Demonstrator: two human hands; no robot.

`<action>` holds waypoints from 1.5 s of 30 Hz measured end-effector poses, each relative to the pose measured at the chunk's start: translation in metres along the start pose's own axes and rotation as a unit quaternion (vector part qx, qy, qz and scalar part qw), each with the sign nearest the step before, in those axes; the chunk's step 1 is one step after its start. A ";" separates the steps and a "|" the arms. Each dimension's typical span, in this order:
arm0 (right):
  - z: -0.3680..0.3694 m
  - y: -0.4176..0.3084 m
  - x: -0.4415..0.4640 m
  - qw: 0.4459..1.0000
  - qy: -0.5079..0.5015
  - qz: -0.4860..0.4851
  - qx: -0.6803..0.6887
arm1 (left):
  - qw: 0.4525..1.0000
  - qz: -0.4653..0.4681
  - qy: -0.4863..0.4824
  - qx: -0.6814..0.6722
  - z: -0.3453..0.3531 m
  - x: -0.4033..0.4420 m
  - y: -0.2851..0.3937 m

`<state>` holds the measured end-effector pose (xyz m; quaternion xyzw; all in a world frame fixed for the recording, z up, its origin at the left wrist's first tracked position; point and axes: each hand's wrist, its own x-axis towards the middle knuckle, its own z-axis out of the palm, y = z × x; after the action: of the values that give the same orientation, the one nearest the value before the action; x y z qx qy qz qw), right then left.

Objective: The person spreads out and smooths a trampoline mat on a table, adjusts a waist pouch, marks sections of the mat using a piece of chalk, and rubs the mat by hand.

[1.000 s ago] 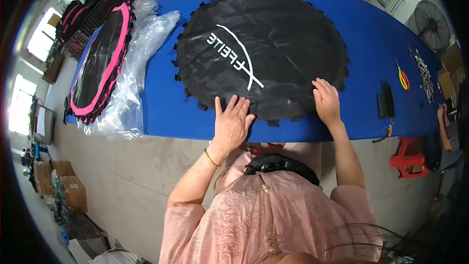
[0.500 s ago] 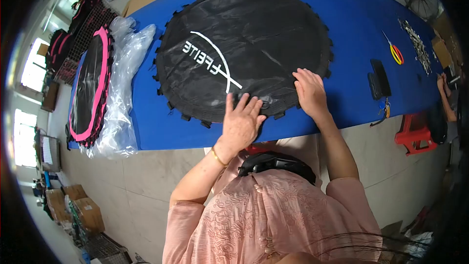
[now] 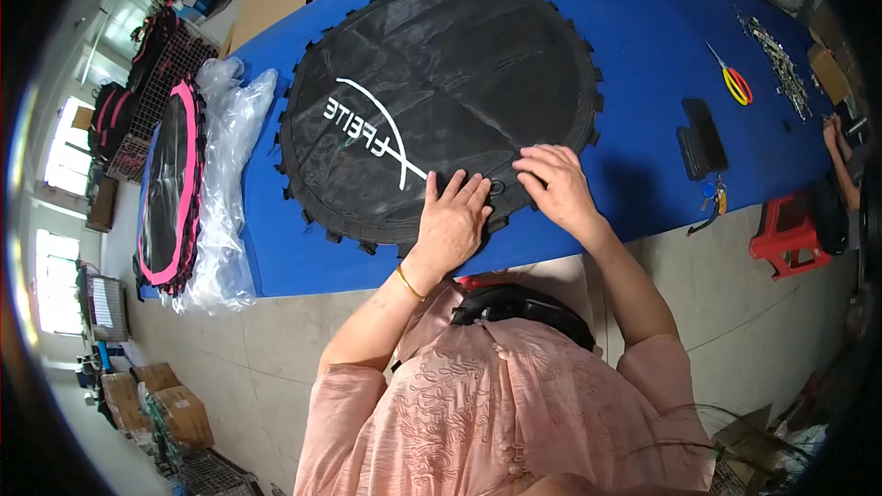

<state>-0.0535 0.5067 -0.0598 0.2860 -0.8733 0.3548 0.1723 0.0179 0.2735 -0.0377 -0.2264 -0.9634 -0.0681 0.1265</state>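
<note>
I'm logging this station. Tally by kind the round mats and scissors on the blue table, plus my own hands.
Mats: 2 (black mat, pink-edged mat)
Scissors: 1
Hands: 2 (left hand, right hand)
Total: 5

So, big table [image 3: 643, 64], blue cover. Round black mat [image 3: 441, 96] lying flat mid-table, tabs all round rim, white lettering mirrored. Crinkly clear plastic [image 3: 225, 193] left of it, then pink-trimmed black mat [image 3: 167, 186] at end. Right side: black case-looking thing [image 3: 702, 140], keys [image 3: 720, 195] just beside, red-yellow scissors [image 3: 734, 83], messy strip of small metal bits [image 3: 779, 66].
</note>
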 end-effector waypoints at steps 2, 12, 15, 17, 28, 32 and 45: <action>0.002 -0.009 0.004 0.999 -0.013 -0.020 0.047 | 1.000 -0.013 0.002 -0.013 0.001 -0.007 0.001; 0.018 -0.033 0.020 0.991 -0.118 -0.006 0.058 | 0.995 -0.042 0.031 -0.087 0.015 -0.022 -0.002; 0.012 -0.040 0.025 0.987 -0.124 0.051 0.093 | 0.992 -0.094 0.043 -0.072 -0.006 -0.032 -0.006; 0.011 -0.038 0.026 0.989 -0.126 0.045 0.062 | 0.990 -0.130 0.056 -0.016 -0.007 -0.048 -0.020; 0.028 -0.071 0.043 0.977 -0.203 -0.002 0.061 | 0.974 -0.204 0.096 -0.020 0.010 -0.083 -0.039; 0.018 -0.058 0.045 0.983 -0.176 0.035 -0.034 | 0.974 -0.201 0.103 -0.022 0.012 -0.084 -0.042; 0.025 -0.068 0.059 0.974 -0.213 0.078 -0.011 | 0.976 -0.199 0.082 -0.035 0.005 -0.083 -0.040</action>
<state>-0.0596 0.4273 -0.0117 0.2839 -0.9133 0.2889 -0.0432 0.0701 0.2040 -0.0678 -0.0280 -0.9724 -0.1441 0.1811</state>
